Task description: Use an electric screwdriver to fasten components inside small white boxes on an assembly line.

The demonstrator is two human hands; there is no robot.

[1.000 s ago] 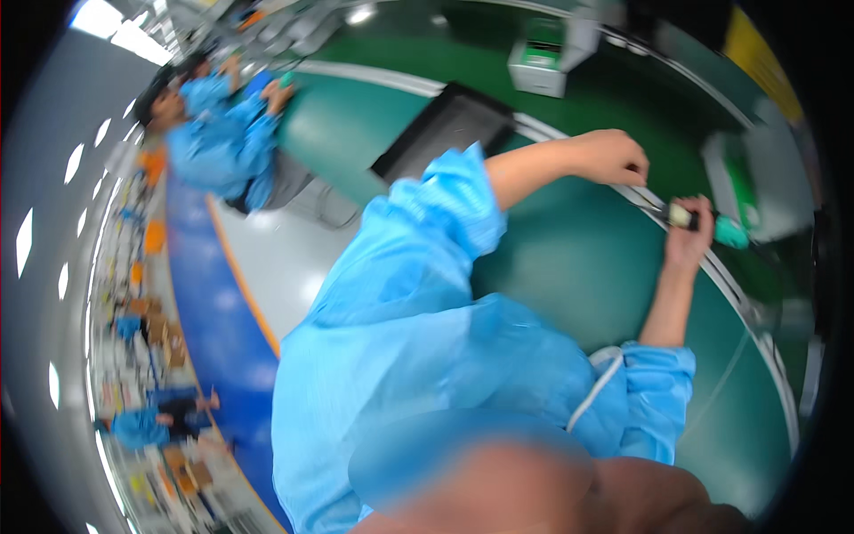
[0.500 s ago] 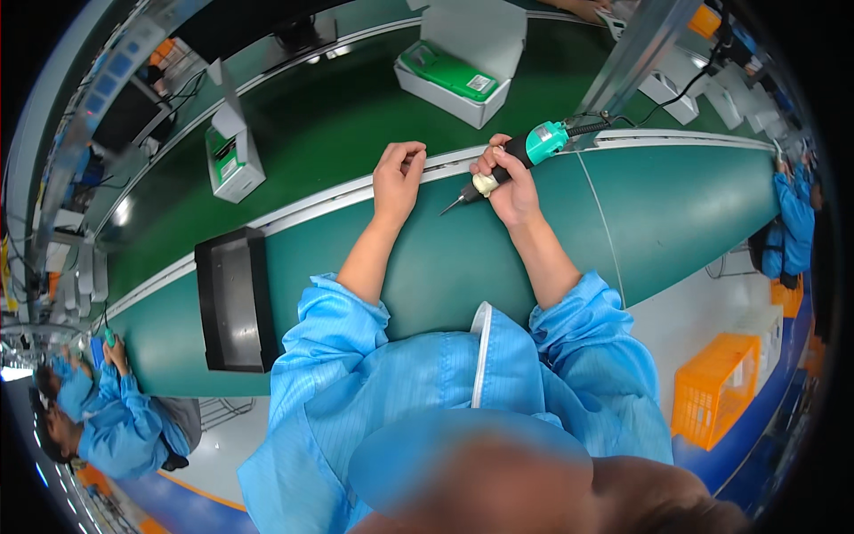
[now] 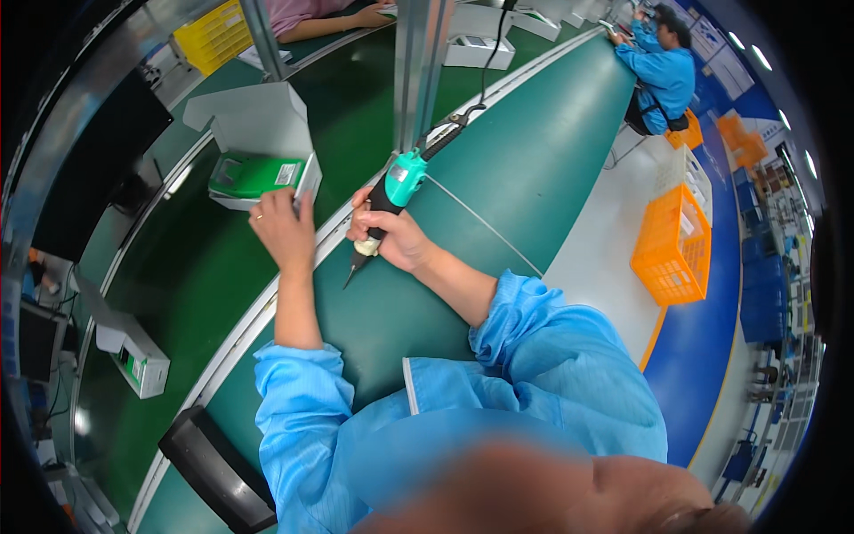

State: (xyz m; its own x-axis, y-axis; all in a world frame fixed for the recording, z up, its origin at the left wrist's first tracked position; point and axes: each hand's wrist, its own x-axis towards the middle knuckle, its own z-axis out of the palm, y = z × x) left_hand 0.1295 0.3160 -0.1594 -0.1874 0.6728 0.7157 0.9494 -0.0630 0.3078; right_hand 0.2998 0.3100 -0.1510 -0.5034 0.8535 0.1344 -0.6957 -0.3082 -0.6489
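Since half a second ago, your left hand (image 3: 286, 233) has gone from over the rail to the near edge of the open white box (image 3: 253, 120), and the whole view has swung, so that box lies ahead to your left. Your right hand (image 3: 393, 237) keeps the electric screwdriver (image 3: 402, 182), its fingers wrapped round the dark barrel, the bit slanting down toward you over the bench (image 3: 534, 151). That full grip probably keeps the tool steady and its bit clear of the box while the other hand is away. Your left fingers are loosely spread, tips at the box's near wall; whether they grip it, I cannot tell. The lid stands tipped back, leaving the green device (image 3: 253, 176) inside uncovered. The screwdriver's cable (image 3: 445, 137) rises beside the metal post (image 3: 414, 71), likely to stay off the bench.

Teal and smooth, the bench is edged by a pale rail (image 3: 233, 350); beyond it runs a darker green belt (image 3: 196, 276), carrying your box and a second open box (image 3: 153, 378). Near your left sleeve, a black tray (image 3: 218, 467) sits on the bench. To your right, an orange crate (image 3: 673, 249) stands on the floor and a co-worker in blue (image 3: 663, 80) sits farther along; across the belt, a pink sleeve (image 3: 307, 11) shows.
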